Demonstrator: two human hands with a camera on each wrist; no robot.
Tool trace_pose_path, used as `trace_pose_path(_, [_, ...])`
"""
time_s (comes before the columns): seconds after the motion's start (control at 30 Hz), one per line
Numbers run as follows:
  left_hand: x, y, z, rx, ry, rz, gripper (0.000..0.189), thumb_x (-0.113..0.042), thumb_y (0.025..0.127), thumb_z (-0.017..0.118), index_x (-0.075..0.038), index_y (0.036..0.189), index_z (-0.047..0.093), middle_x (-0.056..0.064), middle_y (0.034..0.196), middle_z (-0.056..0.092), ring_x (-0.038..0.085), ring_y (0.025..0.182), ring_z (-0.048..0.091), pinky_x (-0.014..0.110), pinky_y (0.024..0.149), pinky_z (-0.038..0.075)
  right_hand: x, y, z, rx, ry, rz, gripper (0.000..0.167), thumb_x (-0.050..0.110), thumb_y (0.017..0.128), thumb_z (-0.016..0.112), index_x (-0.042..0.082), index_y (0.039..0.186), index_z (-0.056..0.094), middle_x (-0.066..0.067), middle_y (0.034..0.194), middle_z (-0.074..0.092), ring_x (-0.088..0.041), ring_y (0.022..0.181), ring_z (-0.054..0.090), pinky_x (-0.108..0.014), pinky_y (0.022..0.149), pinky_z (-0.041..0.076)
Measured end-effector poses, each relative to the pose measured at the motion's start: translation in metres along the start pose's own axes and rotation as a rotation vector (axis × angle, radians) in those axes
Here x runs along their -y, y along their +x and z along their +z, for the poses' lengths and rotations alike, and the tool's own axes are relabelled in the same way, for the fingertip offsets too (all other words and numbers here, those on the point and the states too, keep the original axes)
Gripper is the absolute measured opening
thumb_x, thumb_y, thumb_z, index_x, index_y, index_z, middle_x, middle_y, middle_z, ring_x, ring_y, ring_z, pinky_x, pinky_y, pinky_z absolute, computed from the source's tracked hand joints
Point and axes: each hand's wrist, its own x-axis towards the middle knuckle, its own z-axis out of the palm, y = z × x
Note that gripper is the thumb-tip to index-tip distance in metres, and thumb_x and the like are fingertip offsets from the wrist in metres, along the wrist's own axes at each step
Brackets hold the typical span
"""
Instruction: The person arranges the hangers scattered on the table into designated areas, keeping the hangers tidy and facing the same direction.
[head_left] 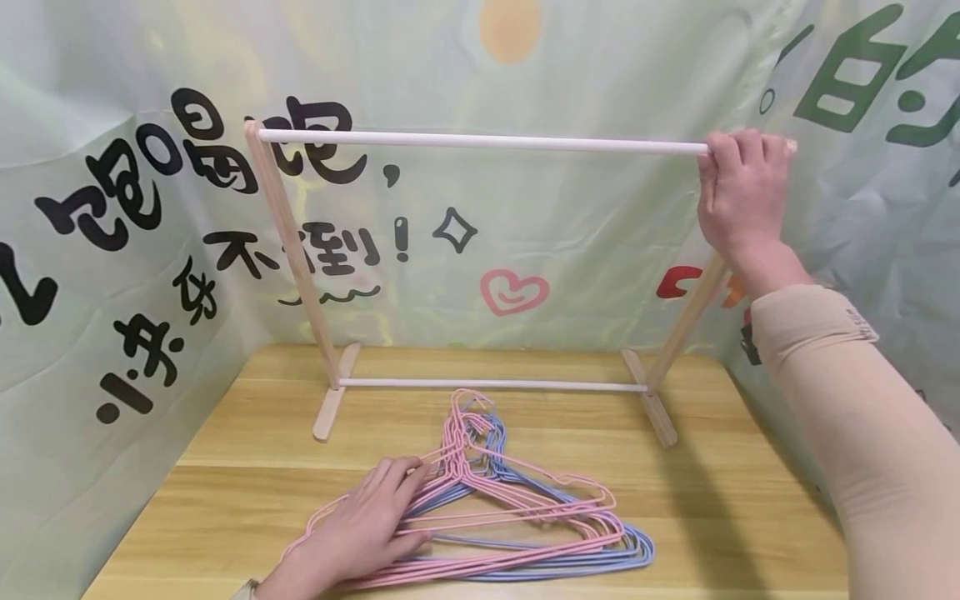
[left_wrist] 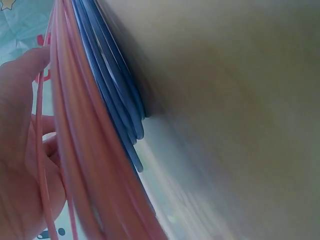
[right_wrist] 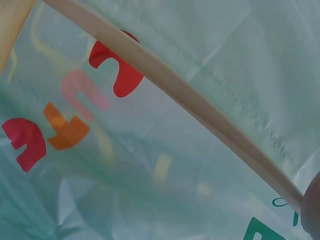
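Note:
A wooden clothes rack [head_left: 294,250] with white top and bottom rods stands at the back of the table. My right hand [head_left: 750,187] grips its upper right corner, where the rod's end is hidden by the fingers. Below the rack lies a flat pile of wire hangers, pink hangers [head_left: 457,477] over blue hangers [head_left: 637,550], hooks toward the rack. On the pile's left side rests my left hand [head_left: 363,529], its fingers extended across the pink wires. From the left wrist, its thumb [left_wrist: 22,90] shows beside a single pink wire.
The wooden table [head_left: 247,475] reaches back to a pale green printed cloth [head_left: 615,83] hung behind and at both sides. The rack's feet [head_left: 330,408] stand left and right behind the hangers.

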Motion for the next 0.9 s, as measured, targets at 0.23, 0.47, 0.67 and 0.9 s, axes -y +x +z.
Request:
trace_pose_path(0.23, [-0.003,-0.001,-0.004,-0.051,0.009,0.012,0.086,-0.057,0.089,0.074,-0.009,0.154,0.046,0.005,0.146,0.048,0.015,0.125,0.047,0.04,0.101,0.049,0.002,0.0,0.003,0.006,-0.018,0.02,0.048,0.045,0.112,0.032,0.001,0.12,0.05,-0.024,0.115,0.047,-0.043,0.113,0.037,-0.06,0.116,0.018])
trace_pose_path(0.47, [-0.006,-0.004,-0.009,-0.096,0.024,0.001,0.087,-0.056,0.089,0.075,-0.005,0.153,0.046,0.007,0.148,0.048,0.018,0.128,0.048,0.041,0.102,0.049,0.004,0.001,0.008,-0.018,-0.048,0.051,0.051,0.048,0.112,0.029,0.001,0.12,0.047,-0.025,0.115,0.045,-0.045,0.113,0.036,-0.06,0.118,0.014])
trace_pose_path(0.67, [-0.008,-0.005,-0.018,-0.18,0.035,-0.014,0.087,-0.052,0.088,0.078,-0.003,0.152,0.048,0.008,0.147,0.049,0.021,0.13,0.048,0.042,0.105,0.049,0.006,0.002,0.01,-0.04,-0.054,0.066,0.053,0.049,0.111,0.029,0.0,0.122,0.046,-0.025,0.114,0.043,-0.046,0.112,0.035,-0.06,0.118,0.014])
trace_pose_path(0.9, [-0.006,-0.007,-0.025,-0.285,0.063,0.023,0.087,-0.052,0.089,0.075,-0.001,0.153,0.046,0.011,0.147,0.048,0.025,0.128,0.048,0.042,0.102,0.047,0.008,0.001,0.009,-0.02,-0.062,0.067,0.055,0.05,0.111,0.027,-0.001,0.122,0.045,-0.026,0.114,0.042,-0.047,0.11,0.034,-0.061,0.116,0.015])
